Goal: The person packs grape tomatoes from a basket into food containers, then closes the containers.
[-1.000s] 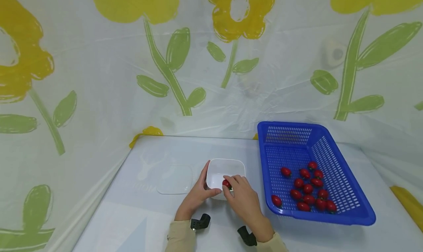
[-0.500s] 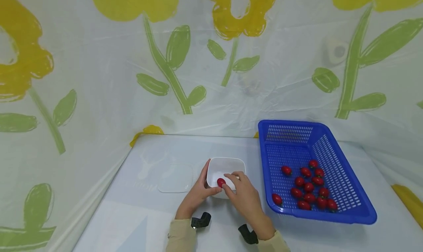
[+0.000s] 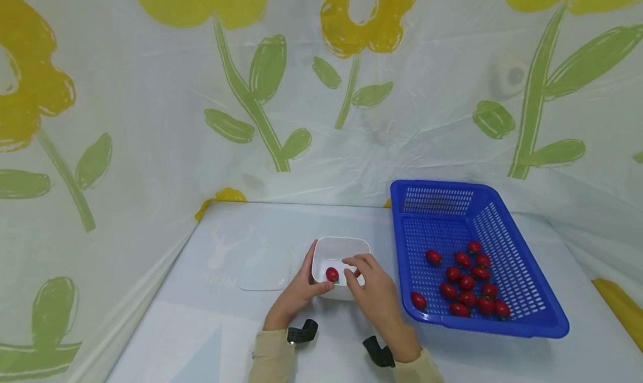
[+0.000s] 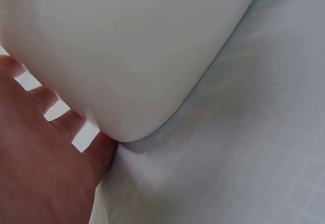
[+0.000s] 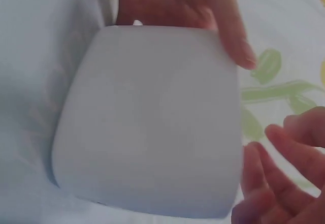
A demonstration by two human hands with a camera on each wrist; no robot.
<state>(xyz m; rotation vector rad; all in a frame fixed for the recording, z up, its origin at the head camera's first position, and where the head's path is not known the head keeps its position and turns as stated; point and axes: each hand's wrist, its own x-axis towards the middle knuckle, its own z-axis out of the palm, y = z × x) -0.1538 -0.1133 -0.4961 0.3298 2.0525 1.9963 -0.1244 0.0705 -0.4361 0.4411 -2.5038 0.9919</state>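
Cloth backdrop (image 3: 161, 92), printed with yellow flowers and green leaves: rises beyond all the fingers. White table (image 3: 246, 321): under the fingers, spreading out to both sides of them. Blue basket (image 3: 482, 326), slotted walls: on the table, well to the right of the right hand's fingers.

White bowl (image 3: 344, 250), squarish with rounded corners: between the two sets of fingers. Clear sheet (image 3: 265, 268), rounded corners: flat on the table, left of the left fingers, apart from the bowl.

Left hand (image 3: 296, 293): clamped on the bowl, fingers along its left outer wall, thumb at the near rim. Right hand (image 3: 374, 288): fingers slightly bent and spread, thumb apart from index, holding nothing; tips over the bowl's right part. Cannot tell whether they touch the rim.

Red tomatoes (image 3: 467, 283): in the basket, right of the right fingers; most cluster toward its near right part, one sits at the near left corner, closest to the right hand. Single tomato (image 3: 332, 274): inside the bowl, just past the left thumb tip, left of the right fingertips and clear of them.
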